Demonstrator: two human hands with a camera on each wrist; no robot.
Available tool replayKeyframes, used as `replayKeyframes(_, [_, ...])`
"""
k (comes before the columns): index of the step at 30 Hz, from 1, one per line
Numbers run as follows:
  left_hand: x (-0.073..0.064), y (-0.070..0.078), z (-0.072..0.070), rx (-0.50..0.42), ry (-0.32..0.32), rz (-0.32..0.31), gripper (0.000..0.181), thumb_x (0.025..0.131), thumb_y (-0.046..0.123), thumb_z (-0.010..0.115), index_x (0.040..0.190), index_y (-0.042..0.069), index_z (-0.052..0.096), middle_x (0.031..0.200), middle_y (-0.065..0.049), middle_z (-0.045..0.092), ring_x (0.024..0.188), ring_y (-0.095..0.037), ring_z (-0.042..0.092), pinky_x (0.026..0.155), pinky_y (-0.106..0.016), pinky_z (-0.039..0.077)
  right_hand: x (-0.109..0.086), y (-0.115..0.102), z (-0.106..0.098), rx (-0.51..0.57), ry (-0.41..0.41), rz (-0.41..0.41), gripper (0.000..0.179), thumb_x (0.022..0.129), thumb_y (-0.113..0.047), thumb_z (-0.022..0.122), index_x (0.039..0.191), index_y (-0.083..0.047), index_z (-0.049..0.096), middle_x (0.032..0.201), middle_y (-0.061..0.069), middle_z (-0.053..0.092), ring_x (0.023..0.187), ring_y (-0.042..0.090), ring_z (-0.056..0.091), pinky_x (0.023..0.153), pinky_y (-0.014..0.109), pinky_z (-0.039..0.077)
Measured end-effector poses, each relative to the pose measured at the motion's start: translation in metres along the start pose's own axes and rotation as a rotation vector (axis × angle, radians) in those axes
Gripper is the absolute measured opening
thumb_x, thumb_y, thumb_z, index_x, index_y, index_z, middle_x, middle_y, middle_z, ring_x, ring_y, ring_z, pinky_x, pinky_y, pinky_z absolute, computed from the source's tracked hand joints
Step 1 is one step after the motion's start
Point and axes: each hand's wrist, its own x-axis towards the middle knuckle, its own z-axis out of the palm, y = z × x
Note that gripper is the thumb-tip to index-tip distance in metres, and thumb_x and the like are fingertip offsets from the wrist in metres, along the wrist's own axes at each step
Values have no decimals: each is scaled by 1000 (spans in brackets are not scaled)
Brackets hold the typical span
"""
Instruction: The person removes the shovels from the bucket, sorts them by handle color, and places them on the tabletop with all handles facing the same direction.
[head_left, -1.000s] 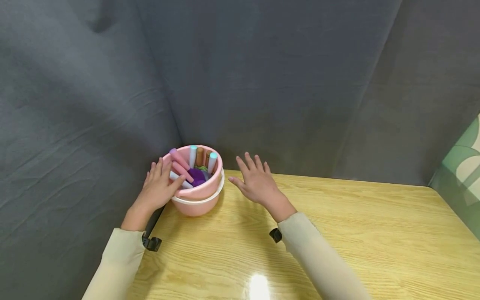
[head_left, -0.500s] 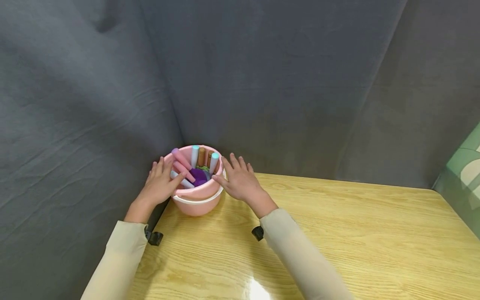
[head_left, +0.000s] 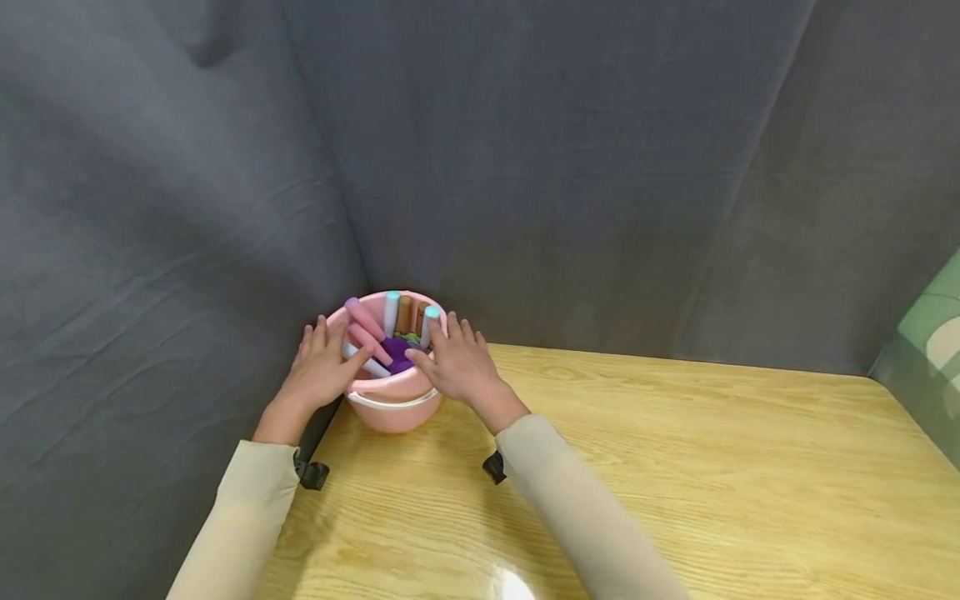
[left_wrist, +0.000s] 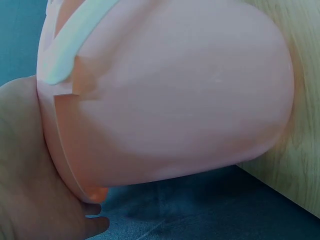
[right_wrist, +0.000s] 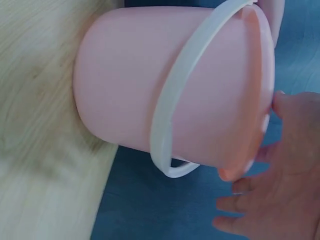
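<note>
A pink bucket [head_left: 395, 420] with a white carrying handle [right_wrist: 172, 95] stands upright at the table's far left corner. Pink rods [head_left: 365, 319], white rods with light-blue ends [head_left: 392, 314], brown rods [head_left: 405, 314] and a purple piece [head_left: 397, 350] fill it. Over the left side of the rim lies my left hand [head_left: 318, 371], its fingers extended and the thumb reaching across the opening. My right hand [head_left: 459, 367] is at the opposite rim, fingers spread, thumb over the opening. The right wrist view shows that thumb tip right at the rim.
Dark grey curtains [head_left: 562, 183] hang behind and to the left, close to the bucket. The wooden table [head_left: 690, 450] extends to the right, up to a green patterned panel [head_left: 926, 350]. A black wrist camera [head_left: 495, 467] sits under my right cuff.
My right hand has moved left from beside the bucket to its right rim, with the thumb now over the opening. The left hand stays at the left rim.
</note>
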Motion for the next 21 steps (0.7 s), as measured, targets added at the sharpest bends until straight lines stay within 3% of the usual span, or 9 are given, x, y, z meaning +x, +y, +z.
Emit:
replayKeyframes(12, [-1, 1, -2, 23, -11, -8, 98, 95, 74, 39, 164, 17, -3, 165, -31, -11, 150, -54, -7, 111, -77, 14, 6, -6, 15, 48, 53, 42, 70, 104, -51, 37, 163, -18, 19, 169, 20, 3, 155, 41, 9, 121, 57, 23])
replayKeyframes(17, [0, 1, -3, 39, 26, 38, 94, 97, 67, 44, 164, 13, 6, 162, -32, 5, 147, -53, 8, 112, -73, 23, 7, -2, 18, 81, 69, 20, 66, 102, -43, 34, 163, -19, 24, 170, 17, -2, 155, 39, 7, 121, 57, 24])
replayKeyframes(21, [-1, 4, 1, 59, 18, 50, 93, 98, 64, 45, 164, 10, 5, 164, -32, 1, 150, -53, 1, 114, -73, 17, 5, 7, 18, 97, 62, -1, 62, 103, -40, 32, 162, -23, 25, 170, 14, -4, 156, 38, 4, 121, 57, 22])
